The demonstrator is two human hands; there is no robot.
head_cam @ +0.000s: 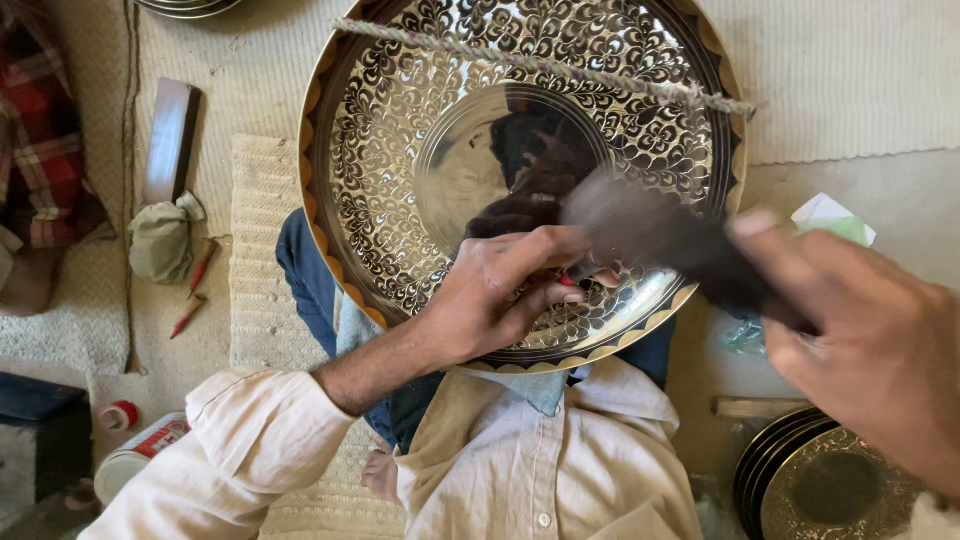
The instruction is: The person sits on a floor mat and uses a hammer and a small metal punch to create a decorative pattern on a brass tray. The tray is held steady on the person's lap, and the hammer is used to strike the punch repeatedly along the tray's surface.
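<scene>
Blurring: dark mallet (680,245) in right hand (880,350)

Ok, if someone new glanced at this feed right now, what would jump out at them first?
The big engraved metal plate fills the upper middle, its mirror centre ringed by dense floral pattern, with a twisted cord stretched across its top. At its lower edge the left hand pinches a small red-tipped tool against the pattern, while the right hand swings a dark, motion-blurred tool from the right. A stack of similar plates sits bottom right.

Metal-craft workshop: engraved trays (520,150), floor mats (265,250).
</scene>
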